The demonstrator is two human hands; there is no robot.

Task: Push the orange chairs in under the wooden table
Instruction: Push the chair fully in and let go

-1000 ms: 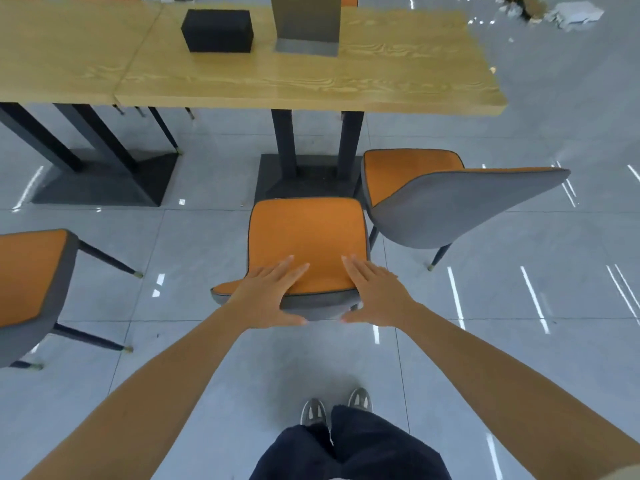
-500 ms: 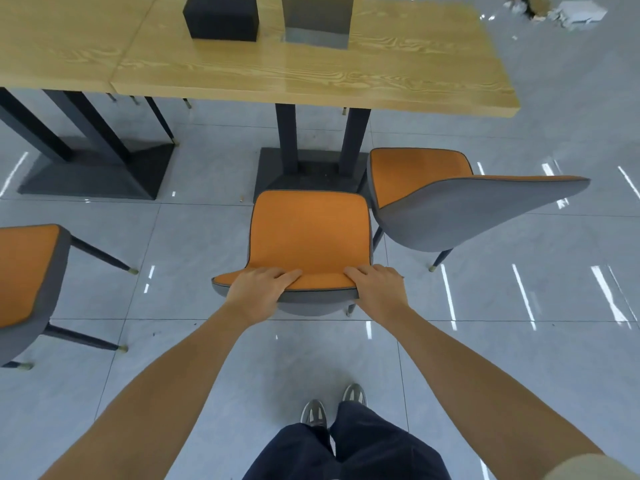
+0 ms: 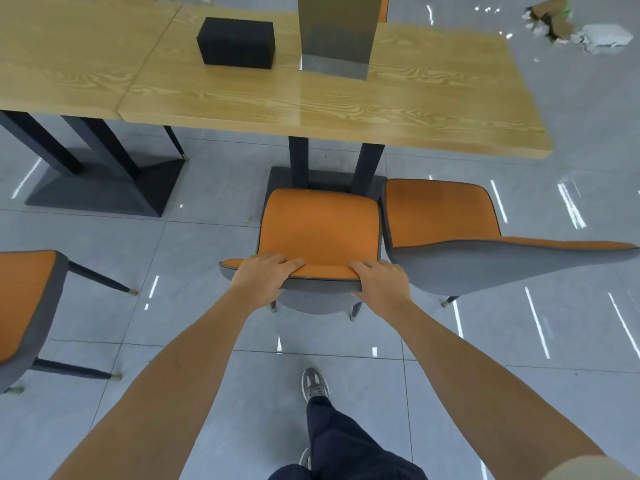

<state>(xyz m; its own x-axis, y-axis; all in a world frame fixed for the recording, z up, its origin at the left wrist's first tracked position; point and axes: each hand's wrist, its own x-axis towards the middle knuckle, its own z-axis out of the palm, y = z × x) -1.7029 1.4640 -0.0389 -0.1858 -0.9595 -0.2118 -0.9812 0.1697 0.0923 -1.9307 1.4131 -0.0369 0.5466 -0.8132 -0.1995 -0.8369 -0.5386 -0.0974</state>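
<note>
An orange chair with a grey shell stands in front of me, its seat facing the wooden table. My left hand and my right hand both grip the top edge of its backrest. The seat's front edge sits near the table's black pedestal base, short of the tabletop's near edge. A second orange chair stands right beside it, turned sideways, touching or nearly touching it. A third orange chair is at the left edge, away from the table.
A black box and a grey metal stand rest on the table. A second table's black base is to the left. Debris lies on the floor far right. My foot is behind the chair on grey tiles.
My hands went from lying flat on the backrest to gripping its top edge. The chair has moved forward toward the table, and I have stepped after it.
</note>
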